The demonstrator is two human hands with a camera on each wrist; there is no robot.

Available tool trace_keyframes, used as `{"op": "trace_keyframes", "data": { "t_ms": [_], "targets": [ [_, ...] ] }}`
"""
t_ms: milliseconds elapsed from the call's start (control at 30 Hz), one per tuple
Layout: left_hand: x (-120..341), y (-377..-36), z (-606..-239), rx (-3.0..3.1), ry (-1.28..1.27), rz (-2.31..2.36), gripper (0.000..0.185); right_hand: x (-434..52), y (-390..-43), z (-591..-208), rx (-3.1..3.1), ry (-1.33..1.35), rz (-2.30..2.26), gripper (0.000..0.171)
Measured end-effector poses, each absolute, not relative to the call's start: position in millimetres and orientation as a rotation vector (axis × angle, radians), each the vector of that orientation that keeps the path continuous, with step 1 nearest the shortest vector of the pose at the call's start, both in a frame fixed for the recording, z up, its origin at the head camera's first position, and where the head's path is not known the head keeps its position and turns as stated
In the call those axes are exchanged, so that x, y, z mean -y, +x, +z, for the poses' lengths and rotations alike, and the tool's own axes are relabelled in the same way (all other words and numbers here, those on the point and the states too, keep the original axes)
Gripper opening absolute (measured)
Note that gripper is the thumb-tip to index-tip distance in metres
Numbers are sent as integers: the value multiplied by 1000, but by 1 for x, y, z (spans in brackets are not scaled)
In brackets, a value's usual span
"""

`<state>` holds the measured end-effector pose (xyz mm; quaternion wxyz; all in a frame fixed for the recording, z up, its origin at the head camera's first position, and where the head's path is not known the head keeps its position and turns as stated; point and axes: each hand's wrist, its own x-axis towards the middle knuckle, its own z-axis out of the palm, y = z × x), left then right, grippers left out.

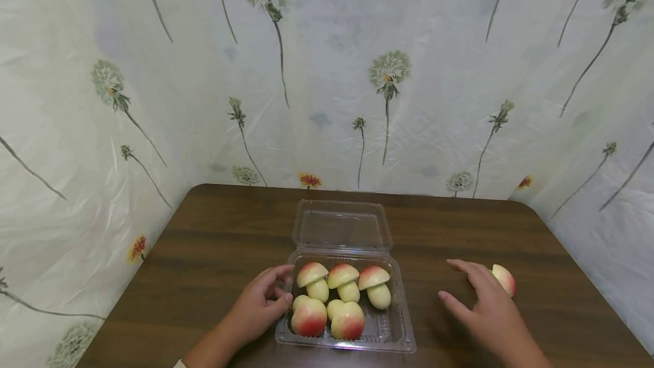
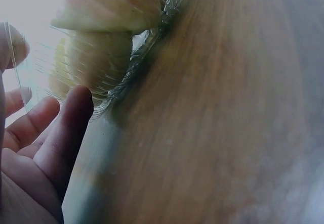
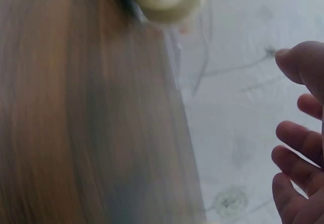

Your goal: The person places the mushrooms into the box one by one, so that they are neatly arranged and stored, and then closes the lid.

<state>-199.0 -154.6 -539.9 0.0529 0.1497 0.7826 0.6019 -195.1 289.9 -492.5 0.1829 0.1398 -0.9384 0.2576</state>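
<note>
Left fingers (image 1: pixel 276 288) are curling on the box (image 1: pixel 395 322) edge; right hand (image 1: pixel 482 305), loose-fingered, is nearing a piece (image 1: pixel 504 279) I could knock away

This looks like a small staged recording corner set up indoors, not a working kitchen or shop. A dark wood-grain table (image 1: pixel 230 231) is pushed into a nook whose 3 sides are draped with a thin, wrinkled plastic sheet (image 1: pixel 327 72) printed with dandelions and small red flowers, hiding any real wall. The only goods on the table are a clear hinged plastic box (image 1: pixel 341 226) of mushroom-shaped pieces (image 1: pixel 342 283) and 1 loose piece (image 1: pixel 506 279)
</note>
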Motion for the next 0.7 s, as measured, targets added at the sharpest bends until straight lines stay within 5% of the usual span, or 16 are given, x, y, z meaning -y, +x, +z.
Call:
{"op": "trace_keyframes", "data": {
  "t_ms": [700],
  "targets": [
    [154,-198,-539,-2376,443,1817,52,-362,-197,-490,2754,189,895,73]
  ]
}}
